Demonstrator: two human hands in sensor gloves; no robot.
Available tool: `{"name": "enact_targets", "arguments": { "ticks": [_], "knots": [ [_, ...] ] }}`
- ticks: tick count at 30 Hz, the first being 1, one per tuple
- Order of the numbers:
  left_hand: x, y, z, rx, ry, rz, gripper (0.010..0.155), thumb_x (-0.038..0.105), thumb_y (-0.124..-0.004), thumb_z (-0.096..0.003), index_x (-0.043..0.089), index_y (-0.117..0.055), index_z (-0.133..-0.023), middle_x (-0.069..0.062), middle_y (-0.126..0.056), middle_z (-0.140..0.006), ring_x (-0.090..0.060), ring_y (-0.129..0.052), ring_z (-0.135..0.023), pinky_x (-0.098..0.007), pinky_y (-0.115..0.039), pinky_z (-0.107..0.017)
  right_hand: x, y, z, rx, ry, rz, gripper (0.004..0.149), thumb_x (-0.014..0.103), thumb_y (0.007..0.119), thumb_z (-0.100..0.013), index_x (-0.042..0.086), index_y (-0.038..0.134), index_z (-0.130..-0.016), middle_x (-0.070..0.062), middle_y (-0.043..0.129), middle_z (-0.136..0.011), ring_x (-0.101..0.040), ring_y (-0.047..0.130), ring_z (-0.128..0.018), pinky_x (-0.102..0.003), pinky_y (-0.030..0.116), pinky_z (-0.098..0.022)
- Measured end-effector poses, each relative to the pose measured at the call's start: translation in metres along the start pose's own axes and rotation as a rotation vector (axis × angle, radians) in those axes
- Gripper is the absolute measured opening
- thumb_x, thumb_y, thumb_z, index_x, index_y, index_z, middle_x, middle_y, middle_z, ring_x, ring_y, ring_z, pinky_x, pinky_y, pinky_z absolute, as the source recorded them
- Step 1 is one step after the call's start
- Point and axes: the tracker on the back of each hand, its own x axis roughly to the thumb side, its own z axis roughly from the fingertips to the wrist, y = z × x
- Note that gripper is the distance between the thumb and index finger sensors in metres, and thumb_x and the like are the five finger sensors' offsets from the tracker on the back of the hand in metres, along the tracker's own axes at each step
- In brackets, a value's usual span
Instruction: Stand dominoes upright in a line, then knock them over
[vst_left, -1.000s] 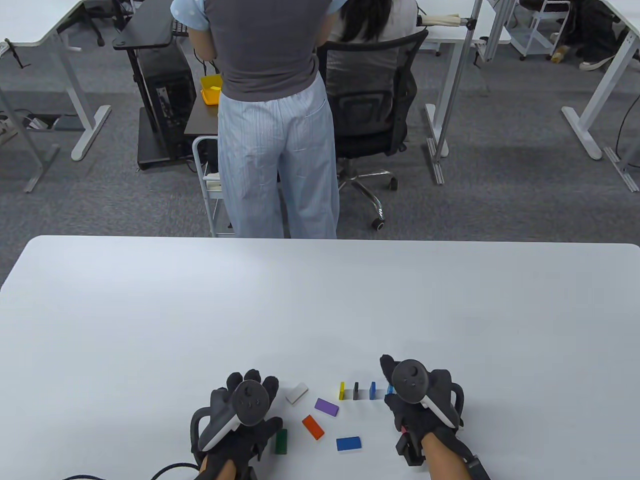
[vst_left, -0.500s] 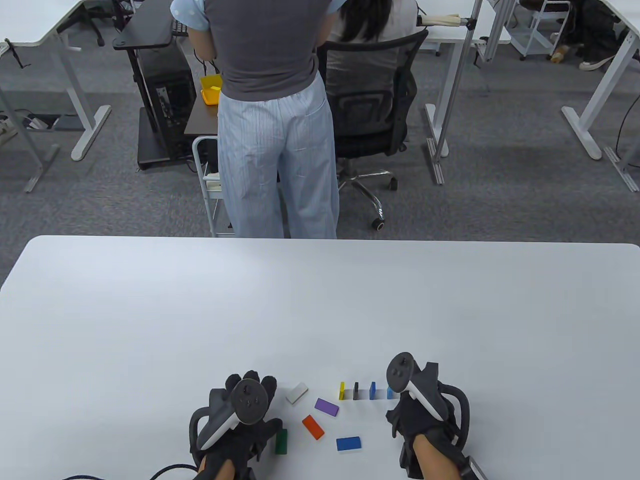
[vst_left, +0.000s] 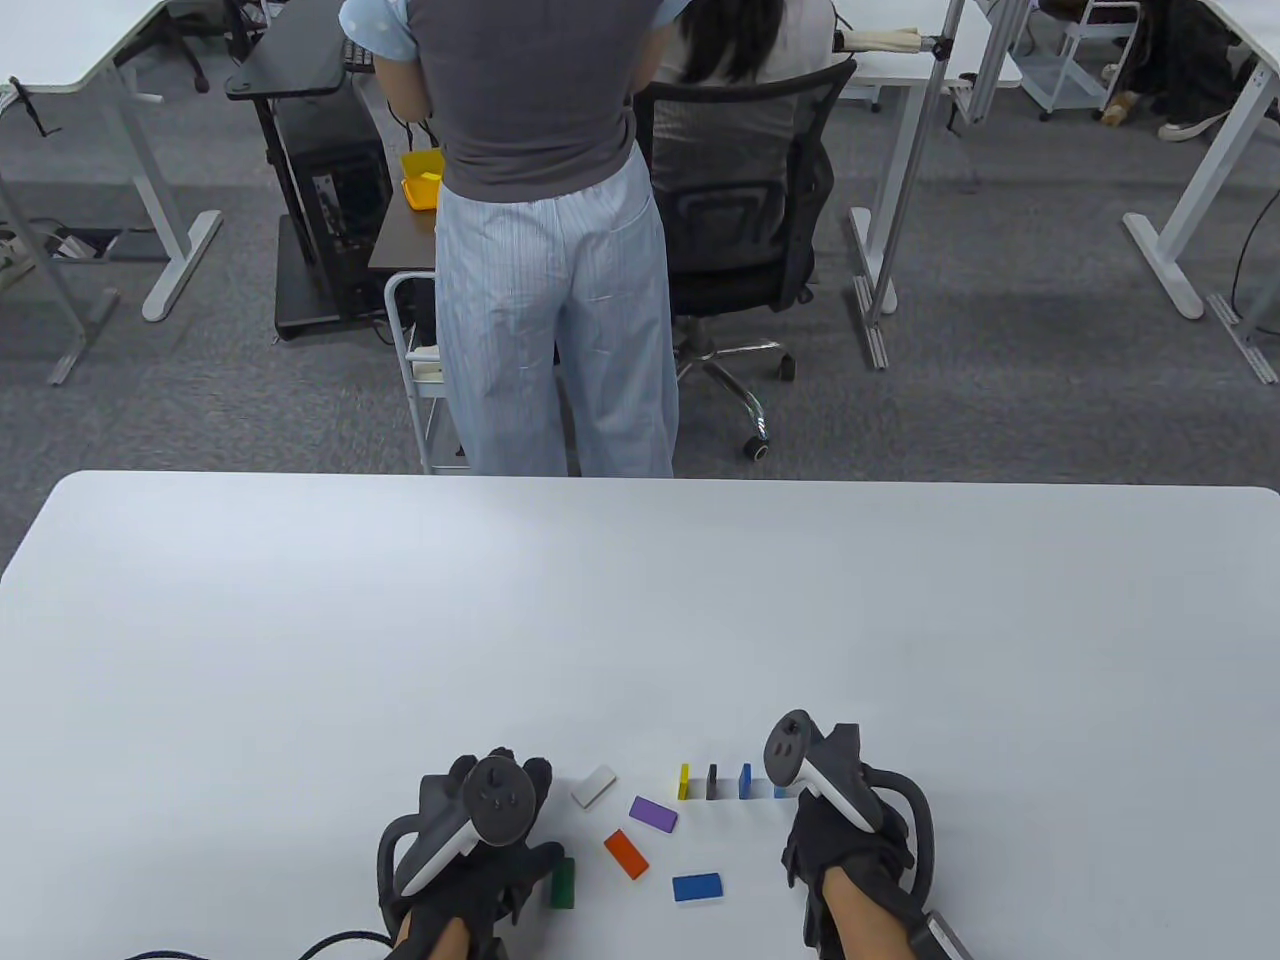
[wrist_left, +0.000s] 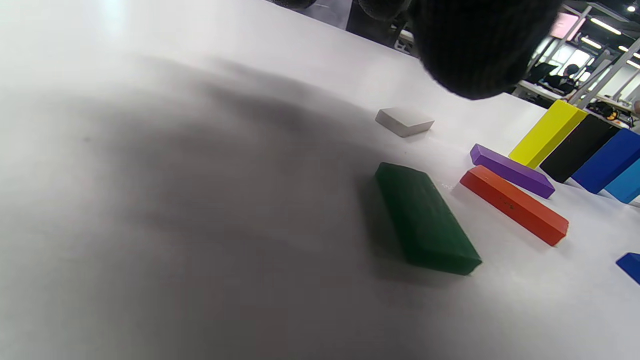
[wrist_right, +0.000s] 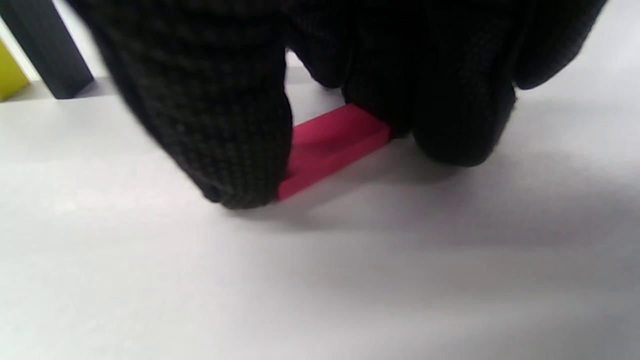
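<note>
since a second ago the right hand (vst_left: 850, 850) has drawn back toward the desk (vst_left: 640, 600) edge, fingers (wrist_right: 225, 125) pinching a flat pink domino (wrist_right: 332, 142), while the left hand (vst_left: 480, 850) rests loose beside the flat green domino (wrist_left: 425, 220), near four upright dominoes (vst_left: 730, 782).

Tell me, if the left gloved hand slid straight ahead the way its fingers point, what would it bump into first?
Probably nothing: the left hand points up the bare white table. The flat white domino lies just right of that line, though depth is hard to judge.
</note>
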Motion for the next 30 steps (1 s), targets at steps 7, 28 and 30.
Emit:
{"name": "enact_targets", "arguments": {
  "ticks": [7,28,30],
  "knots": [
    [-0.001,0.000,0.000,0.005,0.004,-0.003,0.080,0.054,-0.080,-0.0389,0.038,-0.038,-0.105,-0.008,-0.032,-0.123,-0.047,-0.027,-0.110,-0.064,-0.036,-0.081,-0.010,-0.002,-0.002,0.008,0.053,-0.035,0.082,0.039,0.100,-0.034,0.006,0.070,-0.102,-0.025,0.081,-0.087,-0.041,0.100,-0.060,-0.061,0.075,-0.058],
    [0.000,0.001,0.000,0.012,-0.002,-0.001,0.080,0.054,-0.080,-0.0386,0.038,-0.039,-0.105,-0.008,-0.033,-0.123,-0.046,-0.027,-0.110,-0.064,-0.036,-0.081,-0.043,-0.029,0.015,-0.380,-0.114,-0.453,0.053,0.026,0.092,-0.040,0.012,0.084,-0.091,-0.020,0.074,-0.098,-0.032,0.099,-0.065,-0.055,0.072,-0.066],
    [-0.001,0.001,0.000,0.011,-0.004,0.005,0.080,0.054,-0.080,-0.0388,0.038,-0.039,-0.105,-0.008,-0.033,-0.123,-0.046,-0.027,-0.110,-0.064,-0.036,-0.081,-0.040,-0.029,0.016,-0.414,-0.136,-0.385,0.063,0.027,0.092,-0.040,0.015,0.073,-0.099,-0.020,0.074,-0.098,-0.029,0.100,-0.067,-0.052,0.073,-0.067]
  ]
}}
